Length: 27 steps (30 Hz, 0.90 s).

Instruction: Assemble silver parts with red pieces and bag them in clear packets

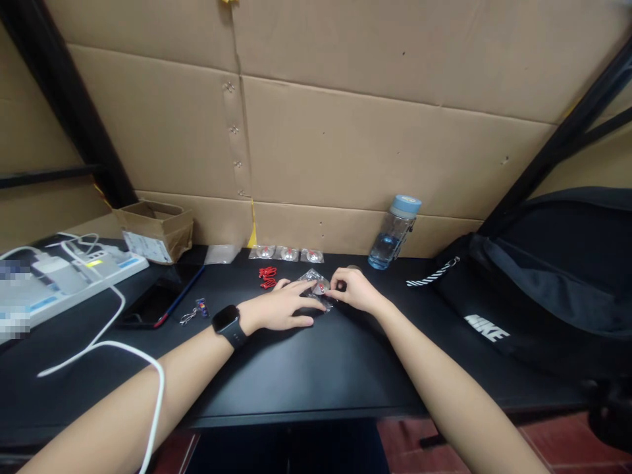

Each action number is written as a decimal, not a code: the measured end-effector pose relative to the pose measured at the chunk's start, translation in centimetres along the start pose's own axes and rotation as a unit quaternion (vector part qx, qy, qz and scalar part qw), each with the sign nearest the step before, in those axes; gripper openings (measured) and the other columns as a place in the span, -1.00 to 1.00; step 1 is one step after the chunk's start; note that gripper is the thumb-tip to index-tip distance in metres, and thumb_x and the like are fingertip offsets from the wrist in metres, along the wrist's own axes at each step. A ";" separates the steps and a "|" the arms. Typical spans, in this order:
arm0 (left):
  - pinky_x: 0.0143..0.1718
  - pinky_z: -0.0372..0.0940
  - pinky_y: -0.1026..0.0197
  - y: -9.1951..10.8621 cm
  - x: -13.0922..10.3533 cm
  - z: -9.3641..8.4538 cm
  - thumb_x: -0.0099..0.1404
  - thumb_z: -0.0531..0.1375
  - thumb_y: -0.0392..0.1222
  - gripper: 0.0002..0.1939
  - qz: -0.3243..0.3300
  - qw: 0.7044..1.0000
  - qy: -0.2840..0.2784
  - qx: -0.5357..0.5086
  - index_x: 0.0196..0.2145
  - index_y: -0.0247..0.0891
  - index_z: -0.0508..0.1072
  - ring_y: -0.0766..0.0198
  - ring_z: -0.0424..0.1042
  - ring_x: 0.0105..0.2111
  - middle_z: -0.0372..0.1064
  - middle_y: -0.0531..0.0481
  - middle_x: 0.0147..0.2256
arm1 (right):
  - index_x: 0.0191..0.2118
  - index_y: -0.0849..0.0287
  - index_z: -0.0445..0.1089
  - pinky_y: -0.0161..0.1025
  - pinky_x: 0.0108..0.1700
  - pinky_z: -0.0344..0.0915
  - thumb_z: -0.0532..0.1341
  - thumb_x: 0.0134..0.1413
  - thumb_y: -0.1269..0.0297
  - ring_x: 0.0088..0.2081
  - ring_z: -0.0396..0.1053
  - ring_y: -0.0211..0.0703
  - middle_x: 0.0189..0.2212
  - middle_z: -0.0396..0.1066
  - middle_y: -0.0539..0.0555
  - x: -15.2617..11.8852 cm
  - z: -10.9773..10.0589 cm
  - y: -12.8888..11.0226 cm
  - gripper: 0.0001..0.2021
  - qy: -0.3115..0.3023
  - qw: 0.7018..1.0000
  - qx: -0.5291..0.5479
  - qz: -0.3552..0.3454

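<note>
A small clear plastic bag [311,275] with a round silvery item and a bit of red inside lies on the black table. My left hand [284,305] rests over its left side, palm down with fingers spread. Thumb and forefinger of my right hand [356,289] are pinched together at the bag's right edge. Behind it, three similar packets [289,253] lie in a row by the cardboard wall. Some red cords [267,277] lie just beyond my left hand. A stack of clear empty-looking bags [222,254] lies farther left.
A water bottle [395,232] stands at the back right, beside a black backpack [533,296]. On the left are a tablet [160,296], a small keychain [202,307], an open cardboard box [158,230] and a power strip [118,266]. A white cable [158,388] crosses above my left forearm.
</note>
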<state>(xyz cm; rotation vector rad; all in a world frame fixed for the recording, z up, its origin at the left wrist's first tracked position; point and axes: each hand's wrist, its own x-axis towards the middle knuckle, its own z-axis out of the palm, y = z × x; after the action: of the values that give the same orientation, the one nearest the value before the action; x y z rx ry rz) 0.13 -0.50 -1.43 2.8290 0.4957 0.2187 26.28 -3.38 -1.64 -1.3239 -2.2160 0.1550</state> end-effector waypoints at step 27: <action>0.27 -0.01 -0.09 -0.2 -0.6 -2.3 0.34 0.21 -0.06 -0.74 0.038 0.998 0.017 -0.047 -0.02 0.10 0.54 -0.02 0.10 0.33 0.14 0.05 0.33 | -0.27 0.14 0.38 -0.32 -0.30 0.21 0.39 0.05 0.11 -0.37 0.32 -0.25 -0.34 0.37 -0.01 0.4 0.2 -0.9 -0.74 0.002 0.998 0.051 0.025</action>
<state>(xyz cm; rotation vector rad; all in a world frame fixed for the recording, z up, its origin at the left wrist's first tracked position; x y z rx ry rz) -0.98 0.02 0.64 2.7579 0.3750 0.2976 25.35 -3.43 -1.35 -1.3228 -2.1423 0.2808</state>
